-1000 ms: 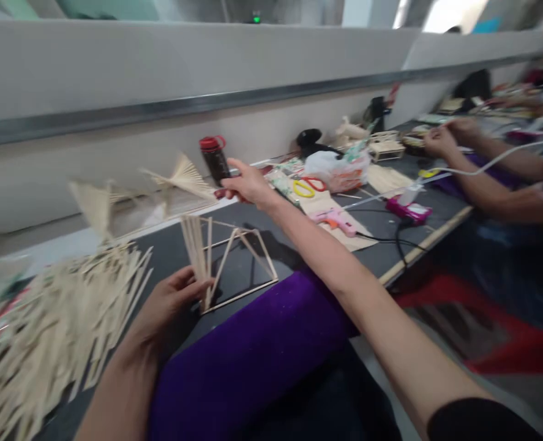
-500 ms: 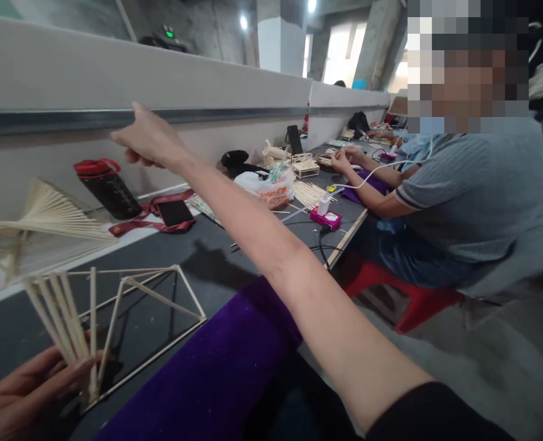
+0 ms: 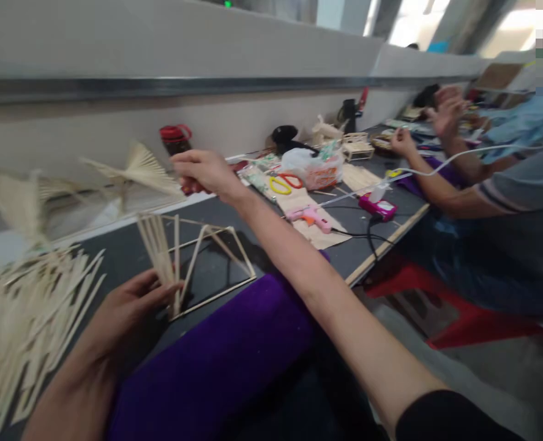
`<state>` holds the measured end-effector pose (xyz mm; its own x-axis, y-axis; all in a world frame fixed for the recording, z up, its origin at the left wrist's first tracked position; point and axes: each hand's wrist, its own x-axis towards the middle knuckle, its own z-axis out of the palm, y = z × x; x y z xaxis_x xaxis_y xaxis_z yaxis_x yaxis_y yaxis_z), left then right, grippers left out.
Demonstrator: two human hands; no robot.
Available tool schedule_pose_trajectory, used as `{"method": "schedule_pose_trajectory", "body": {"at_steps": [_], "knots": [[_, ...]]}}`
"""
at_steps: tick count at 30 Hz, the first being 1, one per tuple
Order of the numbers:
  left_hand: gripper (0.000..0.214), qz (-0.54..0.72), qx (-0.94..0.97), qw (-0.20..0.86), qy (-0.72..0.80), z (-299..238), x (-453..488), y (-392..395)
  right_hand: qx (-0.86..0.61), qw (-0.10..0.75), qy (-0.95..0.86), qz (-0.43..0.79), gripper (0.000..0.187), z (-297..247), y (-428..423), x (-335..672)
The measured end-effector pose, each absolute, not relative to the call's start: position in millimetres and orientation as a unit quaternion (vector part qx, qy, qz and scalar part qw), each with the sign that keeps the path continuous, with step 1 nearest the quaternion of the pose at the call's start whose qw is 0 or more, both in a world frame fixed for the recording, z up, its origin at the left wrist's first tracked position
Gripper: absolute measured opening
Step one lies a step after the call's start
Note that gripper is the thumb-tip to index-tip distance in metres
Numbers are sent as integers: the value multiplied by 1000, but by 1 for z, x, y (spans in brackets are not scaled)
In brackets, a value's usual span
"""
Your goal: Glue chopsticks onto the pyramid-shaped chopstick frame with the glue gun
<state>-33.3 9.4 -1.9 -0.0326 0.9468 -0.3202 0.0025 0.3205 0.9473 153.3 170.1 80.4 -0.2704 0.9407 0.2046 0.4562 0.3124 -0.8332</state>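
My left hand (image 3: 138, 300) is closed round the near end of a frame of thin pale wooden sticks (image 3: 211, 300), where several upright sticks fan out. The frame rests on the dark table beside a purple cloth (image 3: 234, 349). My right hand (image 3: 209, 174) reaches across above the table's back edge, index finger stretched out and the other fingers loosely curled. I see nothing in it, though it is slightly blurred. Behind it stands a black bottle with a red lid (image 3: 174, 136). Fan-shaped stick models (image 3: 142, 168) lie just left of it.
Loose wooden sticks (image 3: 37, 324) pile at the left. A pink glue gun (image 3: 310, 215), scissors (image 3: 287, 184), a plastic bag (image 3: 312, 166) and a magenta power socket (image 3: 378, 207) lie to the right. A co-worker (image 3: 505, 184) sits beyond, hands raised, near a red stool (image 3: 455, 306).
The view has turned, bringing the stick pile and glue gun into sight. My right hand is lower against the wall, nearer the fan models. My left hand keeps its grip. The co-worker's hands have moved apart.
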Motion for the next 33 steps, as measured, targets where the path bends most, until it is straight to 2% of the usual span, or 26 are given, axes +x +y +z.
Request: {"method": "schedule_pose_trajectory", "body": {"at_steps": [2, 5, 8, 21, 33], "knots": [[36, 412, 431, 558, 577, -3, -34, 9, -431, 399, -719, 371, 39, 62, 169, 149], [41, 427, 445, 547, 566, -11, -40, 11, -390, 417, -704, 423, 22, 41, 170, 147], [38, 438, 448, 553, 549, -17, -44, 12, -368, 421, -693, 456, 14, 29, 171, 149], [32, 442, 464, 557, 528, -23, -44, 8, -366, 409, -683, 482, 8, 10, 162, 141], [33, 431, 477, 559, 524, -26, -48, 12, -347, 440, -681, 472, 2, 15, 153, 135]]}}
